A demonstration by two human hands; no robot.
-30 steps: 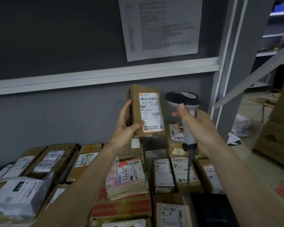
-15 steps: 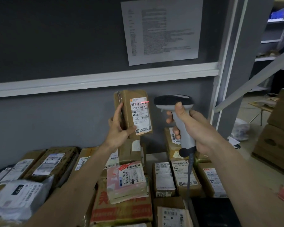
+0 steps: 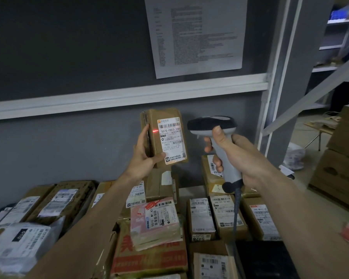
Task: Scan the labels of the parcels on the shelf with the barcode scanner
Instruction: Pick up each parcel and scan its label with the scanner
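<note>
My left hand (image 3: pixel 144 156) holds a small brown parcel (image 3: pixel 155 122) upright in front of the grey wall, its white label (image 3: pixel 171 140) facing me. A red scan line glows on the parcel just left of the label. My right hand (image 3: pixel 236 156) grips the grey handle of the barcode scanner (image 3: pixel 214 125), whose dark head points left at the parcel from a short gap. The scanner's cable (image 3: pixel 236 214) hangs down over the parcels below.
Several labelled parcels cover the shelf below: a pink one (image 3: pixel 155 220), brown boxes (image 3: pixel 201 218), a grey bag (image 3: pixel 20 242) at left. A printed sheet (image 3: pixel 195 35) hangs on the wall. A shelf upright (image 3: pixel 284 77) stands right, with cardboard boxes (image 3: pixel 340 168) on the floor beyond.
The parcel has drifted left and away from me. The scanner followed it, and the red line slid from the label's right edge to the left of the label.
</note>
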